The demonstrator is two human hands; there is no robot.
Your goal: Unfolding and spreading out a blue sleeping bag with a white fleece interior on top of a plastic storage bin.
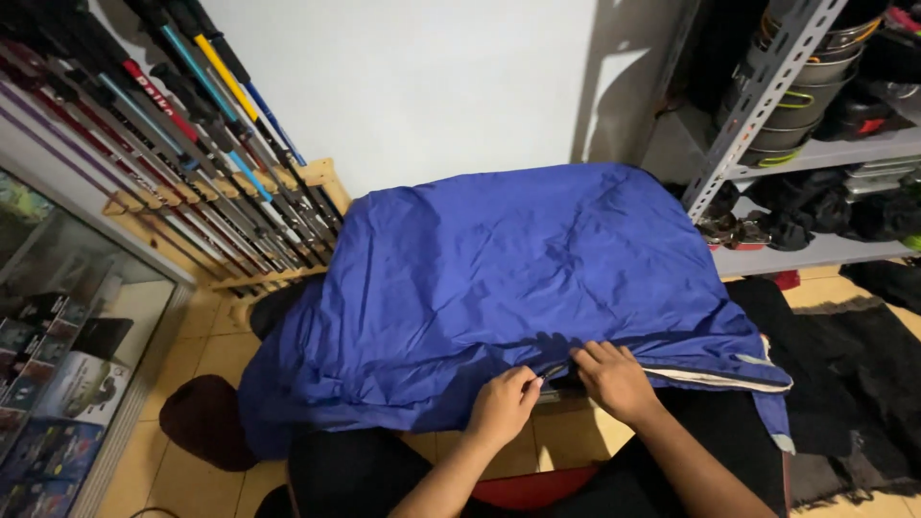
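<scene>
Blue sleeping bag (508, 288) hides support beneath; zipper pull between fingers (530, 382) too small/dark; forearms cut off btm edge.

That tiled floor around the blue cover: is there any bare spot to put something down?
Bare tile shows between the glass display case, the pole rack and the blue cover, beside a dark round cushion. It is crowded right of the cover, where black fabric lies below the metal shelves. Both hands, left hand and right hand, work the cover's near edge.

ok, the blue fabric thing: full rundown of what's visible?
The blue fabric cover looks like thin, creased nylon, spread wide over a bulky shape. A pale lining shows along its right hem. Its left side droops toward the tiled floor. The left hand pinches the near edge; the right hand presses beside it.
</scene>
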